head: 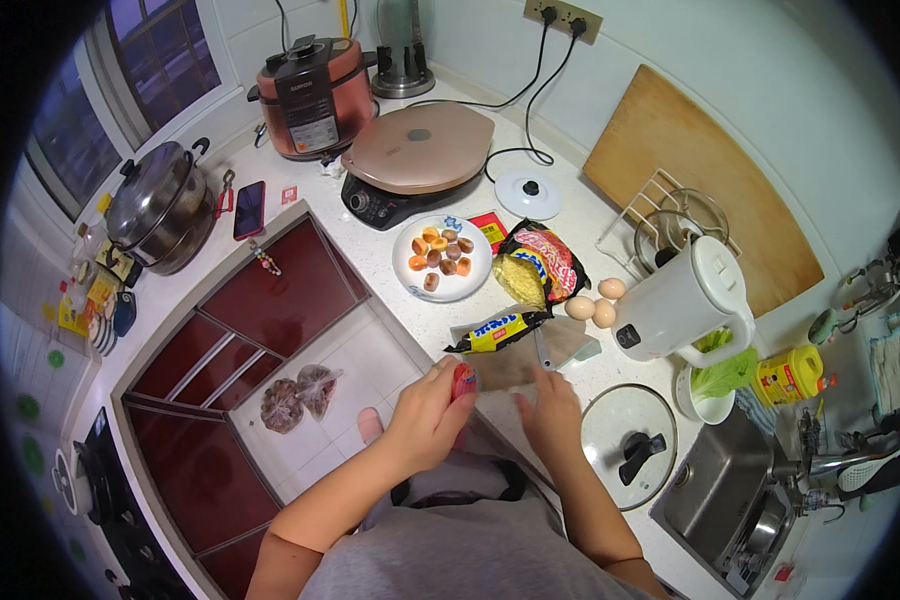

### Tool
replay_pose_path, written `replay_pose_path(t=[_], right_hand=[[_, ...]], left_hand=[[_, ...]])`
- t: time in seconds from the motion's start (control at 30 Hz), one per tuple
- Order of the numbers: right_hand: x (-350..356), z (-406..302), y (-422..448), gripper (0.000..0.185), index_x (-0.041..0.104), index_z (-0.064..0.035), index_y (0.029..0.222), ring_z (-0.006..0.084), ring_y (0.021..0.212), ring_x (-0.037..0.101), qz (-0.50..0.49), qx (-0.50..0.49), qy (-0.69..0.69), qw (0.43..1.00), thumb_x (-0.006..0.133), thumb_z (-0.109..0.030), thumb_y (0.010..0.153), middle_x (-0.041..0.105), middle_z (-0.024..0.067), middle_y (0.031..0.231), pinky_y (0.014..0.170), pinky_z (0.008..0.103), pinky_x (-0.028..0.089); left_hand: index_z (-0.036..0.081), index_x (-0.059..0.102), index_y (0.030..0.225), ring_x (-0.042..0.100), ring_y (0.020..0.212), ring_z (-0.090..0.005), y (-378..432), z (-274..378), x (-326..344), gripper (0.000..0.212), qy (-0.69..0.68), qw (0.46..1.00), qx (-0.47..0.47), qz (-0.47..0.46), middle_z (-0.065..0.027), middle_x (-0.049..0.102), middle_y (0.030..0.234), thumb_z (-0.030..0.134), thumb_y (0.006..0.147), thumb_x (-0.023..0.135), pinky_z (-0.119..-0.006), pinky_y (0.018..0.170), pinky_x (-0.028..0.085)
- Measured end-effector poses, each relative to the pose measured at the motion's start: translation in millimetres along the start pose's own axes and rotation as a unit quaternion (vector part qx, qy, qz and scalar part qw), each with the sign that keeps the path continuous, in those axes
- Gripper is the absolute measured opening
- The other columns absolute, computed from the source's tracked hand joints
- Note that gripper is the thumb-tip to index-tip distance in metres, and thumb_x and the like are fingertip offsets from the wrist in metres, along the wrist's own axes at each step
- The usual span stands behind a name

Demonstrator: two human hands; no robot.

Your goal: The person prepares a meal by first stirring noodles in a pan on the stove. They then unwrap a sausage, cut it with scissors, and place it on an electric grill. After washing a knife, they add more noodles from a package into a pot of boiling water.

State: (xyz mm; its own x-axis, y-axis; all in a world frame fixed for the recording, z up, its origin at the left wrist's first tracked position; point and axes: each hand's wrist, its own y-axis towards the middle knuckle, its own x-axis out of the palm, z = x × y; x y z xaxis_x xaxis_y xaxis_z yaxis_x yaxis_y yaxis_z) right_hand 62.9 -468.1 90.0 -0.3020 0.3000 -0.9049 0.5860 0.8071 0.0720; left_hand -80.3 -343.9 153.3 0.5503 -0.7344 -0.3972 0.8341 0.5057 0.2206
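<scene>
My left hand (429,420) holds a small red packet (463,381) at the counter's edge. Just right of it is my right hand (551,412), slightly blurred, fingers apart, with nothing seen in it. In front of both hands, a yellow and black food packet (498,332) and a knife (543,349) lie on a cutting board (495,369). Farther back, a dried noodle block (520,279) leans by an opened noodle package (551,259). Several brown eggs (604,313) sit to their right. Halved round pieces of food fill part of a white plate (407,279).
A white electric kettle (667,307) and a glass lid (607,435) stand at the right, near the sink (701,487). Behind the plate is an electric griddle (427,150) beside a pressure cooker (315,97). A steamer pot (166,210) and a phone (249,211) are at the left.
</scene>
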Motion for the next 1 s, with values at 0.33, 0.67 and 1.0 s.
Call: replay_pose_path(t=[0.33,0.67,1.0], right_hand=[[-14.4,-70.0,-7.4,0.051,0.022,-0.0031,0.125,0.0104,0.079,0.046,-0.212,-0.067,0.706,0.672,0.044,-0.026,0.085,0.047,0.0061,0.096,0.067,0.0218,0.037],[-21.0,-80.0,-10.9,0.047,0.033,-0.0008,0.119,0.0058,0.057,0.04,-0.237,-0.072,0.67,0.699,0.043,-0.032,0.085,0.048,0.0023,0.075,0.05,0.0173,0.032],[-37.4,-76.8,-3.8,0.038,0.038,-0.0009,0.118,0.0048,0.063,0.042,-0.229,-0.108,0.557,0.791,0.045,-0.01,0.081,0.048,0.0012,0.077,0.057,0.0175,0.035]], left_hand=[[0.002,0.046,0.097,0.046,0.056,-0.0185,0.3,24.3,-6.9,0.024,-0.02,0.995,-0.01,0.094,-0.0097,0.049,0.069,0.012,0.077,0.052,-0.028,0.053,0.038],[0.004,0.054,0.085,0.03,0.047,-0.0052,-7.1,45.9,-45.2,0.017,-0.027,0.987,-0.008,0.156,0.0008,0.044,0.06,0.0,0.069,0.058,-0.019,0.045,0.028],[0.005,0.053,0.077,0.027,0.045,-0.0038,-10.8,47.9,-70.7,0.014,-0.067,0.992,-0.091,0.061,0.0038,0.026,0.048,0.004,0.067,0.062,-0.02,0.042,0.025]])
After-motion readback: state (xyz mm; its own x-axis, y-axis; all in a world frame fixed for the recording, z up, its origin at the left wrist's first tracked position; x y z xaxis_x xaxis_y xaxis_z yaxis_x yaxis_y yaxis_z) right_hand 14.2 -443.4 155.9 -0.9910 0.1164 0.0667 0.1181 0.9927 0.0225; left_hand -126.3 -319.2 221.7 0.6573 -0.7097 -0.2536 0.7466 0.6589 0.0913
